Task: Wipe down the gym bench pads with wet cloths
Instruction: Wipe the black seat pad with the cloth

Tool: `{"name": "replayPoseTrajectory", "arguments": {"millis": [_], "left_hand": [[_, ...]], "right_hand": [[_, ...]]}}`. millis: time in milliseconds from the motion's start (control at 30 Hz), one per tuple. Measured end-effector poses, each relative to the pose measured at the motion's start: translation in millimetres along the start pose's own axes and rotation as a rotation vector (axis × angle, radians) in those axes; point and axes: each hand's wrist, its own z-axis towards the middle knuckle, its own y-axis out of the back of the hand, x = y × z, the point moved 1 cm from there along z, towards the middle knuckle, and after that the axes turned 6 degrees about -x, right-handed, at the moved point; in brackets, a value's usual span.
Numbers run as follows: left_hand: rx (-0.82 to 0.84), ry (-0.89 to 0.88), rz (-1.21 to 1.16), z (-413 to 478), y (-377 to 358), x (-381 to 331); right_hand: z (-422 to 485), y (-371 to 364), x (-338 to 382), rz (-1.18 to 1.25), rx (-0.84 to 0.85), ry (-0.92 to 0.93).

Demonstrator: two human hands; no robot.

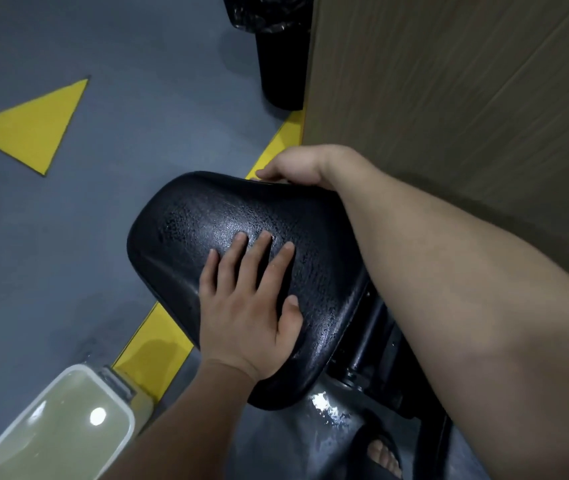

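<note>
A black, wet-looking bench pad (pixel 206 216) fills the middle of the view, tilted toward me on its black frame (pixel 373 362). My left hand (pixel 248 306) lies flat on the pad's near half, fingers straight and spread. My right hand (pixel 293 166) reaches over the pad's far edge. Its thumb rests on the rim and its fingers curl down behind the pad, out of sight. No cloth shows in either hand.
A white bucket (pixel 78 370) of murky water stands on the grey floor at lower left. A black bin (pixel 281 64) sits at the top, beside a wood-grain wall panel (pixel 466 98) on the right. My sandalled foot (pixel 380 452) is below the pad. Yellow floor markings (pixel 33 126) lie to the left.
</note>
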Motion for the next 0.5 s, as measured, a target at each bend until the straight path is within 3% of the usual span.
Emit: {"name": "replayPoseTrajectory", "arguments": {"millis": [100,267,333,500], "left_hand": [[-0.003,0.000,-0.006,-1,-1,1],[-0.014,0.005,-0.024,0,0,0],[-0.015,0.006,-0.022,-1,-1,2],[-0.012,-0.004,-0.022,-1,0,2]], "right_hand": [[2,-1,-7,0.054,0.037,0.013],[1,25,-37,0.261,0.235,-0.093],[1,35,-40,0.235,0.221,-0.084],[25,18,-18,0.070,0.066,0.146]]}}
